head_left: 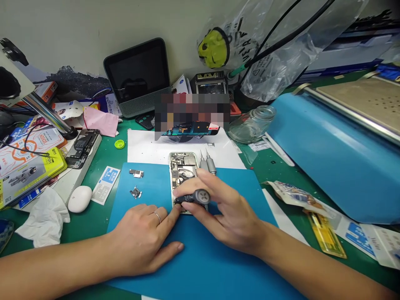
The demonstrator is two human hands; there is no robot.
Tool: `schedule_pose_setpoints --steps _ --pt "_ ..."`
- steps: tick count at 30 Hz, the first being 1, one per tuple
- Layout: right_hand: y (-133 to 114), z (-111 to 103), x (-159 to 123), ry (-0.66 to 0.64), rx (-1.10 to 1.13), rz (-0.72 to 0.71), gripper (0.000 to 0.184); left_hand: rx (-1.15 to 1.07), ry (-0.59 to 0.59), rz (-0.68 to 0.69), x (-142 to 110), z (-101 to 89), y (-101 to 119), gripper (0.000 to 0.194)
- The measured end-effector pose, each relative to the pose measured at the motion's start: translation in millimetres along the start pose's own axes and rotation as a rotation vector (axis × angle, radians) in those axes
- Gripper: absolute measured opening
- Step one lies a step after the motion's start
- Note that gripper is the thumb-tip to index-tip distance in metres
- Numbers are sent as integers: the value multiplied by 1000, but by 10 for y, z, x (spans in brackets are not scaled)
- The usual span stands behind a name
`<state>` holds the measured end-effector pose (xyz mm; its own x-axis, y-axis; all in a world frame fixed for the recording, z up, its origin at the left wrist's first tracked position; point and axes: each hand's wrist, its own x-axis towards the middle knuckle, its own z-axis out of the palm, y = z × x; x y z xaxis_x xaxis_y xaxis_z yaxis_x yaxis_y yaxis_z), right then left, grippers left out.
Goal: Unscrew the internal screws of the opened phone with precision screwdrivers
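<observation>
An opened phone (182, 168) with bare circuitry lies on a blue work mat (200, 258). My right hand (231, 212) is closed round a grey precision screwdriver (195, 196), its tip down on the phone's lower end. My left hand (146, 237), a ring on one finger, rests flat on the mat with fingers stretched out; its fingertip touches the phone's lower left corner. Two small removed parts (136, 173) (135, 192) lie on the mat to the left. Two more screwdrivers (208, 163) lie beside the phone on the right.
A dark tablet-like screen (139, 77) leans on the wall. A glass jar (253, 123), a blue roll machine (331, 154), another opened phone (81, 148), a white mouse-like pebble (80, 198), crumpled tissue (45, 218), packets (312, 208) and boxes (28, 166) crowd the green table.
</observation>
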<state>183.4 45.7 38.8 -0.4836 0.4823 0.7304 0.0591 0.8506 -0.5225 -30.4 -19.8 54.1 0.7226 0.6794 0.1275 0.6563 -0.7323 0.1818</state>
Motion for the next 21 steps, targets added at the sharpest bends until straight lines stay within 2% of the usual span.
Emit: schedule_pose_setpoints --steps 5,7,9,10,12,17,21 --pt "-16 -178 33 178 -196 13 80 -1 -7 -6 -6 -14 12 50" --pt "9 -291 68 249 -255 16 68 -1 -9 -4 -11 -17 13 50" --pt "47 -407 107 269 -360 72 44 1 -10 -5 -17 -17 10 51" --pt "67 -459 126 261 -429 97 33 1 -12 -5 -21 -16 9 51" --pt "107 -542 155 228 -550 118 22 3 -16 -5 -26 -14 5 51" --pt "181 -616 181 61 -693 261 21 8 -25 -8 -36 -9 -1 52" --pt "207 -608 172 14 -769 318 20 8 -24 -5 -43 -4 -4 52"
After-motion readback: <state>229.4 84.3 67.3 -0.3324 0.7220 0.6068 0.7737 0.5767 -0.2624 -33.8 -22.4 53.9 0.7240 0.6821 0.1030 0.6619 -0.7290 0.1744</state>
